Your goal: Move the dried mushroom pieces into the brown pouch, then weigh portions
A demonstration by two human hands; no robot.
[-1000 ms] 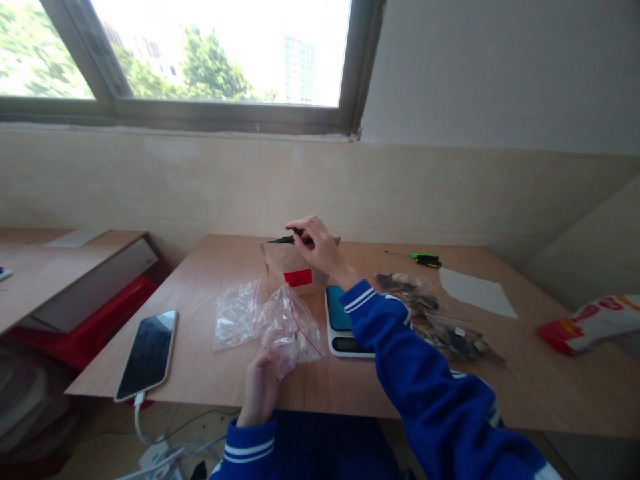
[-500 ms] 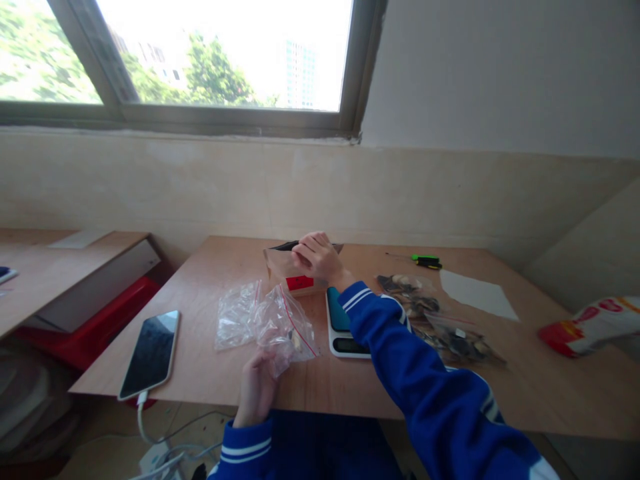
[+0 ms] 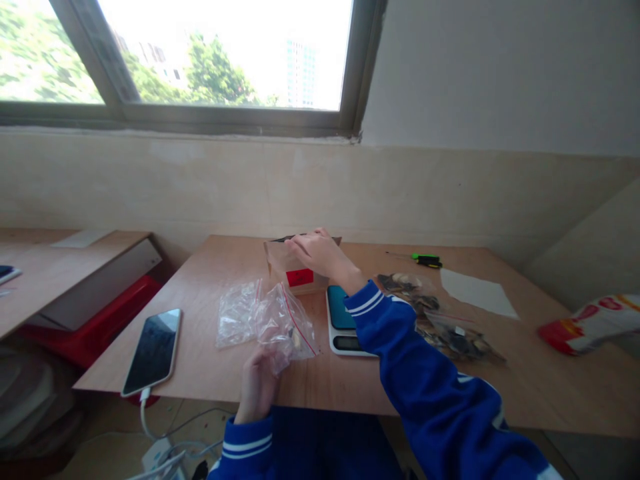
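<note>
My left hand (image 3: 259,377) is closed on the lower edge of a clear zip-lock bag (image 3: 280,317) with a red seal line. A few small pale and dark pieces show inside that bag. Beside it lies another clear plastic bag (image 3: 235,320). My right hand (image 3: 317,253) is at the mouth of an upright brownish pouch (image 3: 277,263) with a red label (image 3: 300,277). Its fingers bend over the rim, and their tips are hidden, so I cannot tell what they hold. Below my right wrist sits a kitchen scale (image 3: 339,313) with a teal top.
Right of the scale lie bags of dark dried pieces (image 3: 463,339), a screwdriver (image 3: 425,258), a torn white paper (image 3: 477,293) and a red-white package (image 3: 590,325). A phone (image 3: 154,350) with a charging cable lies at the table's left edge.
My right hand has opened out from a bent, pinched shape and shifted slightly, its fingers now over the pouch's rim. My left hand and its bag have hardly moved.
</note>
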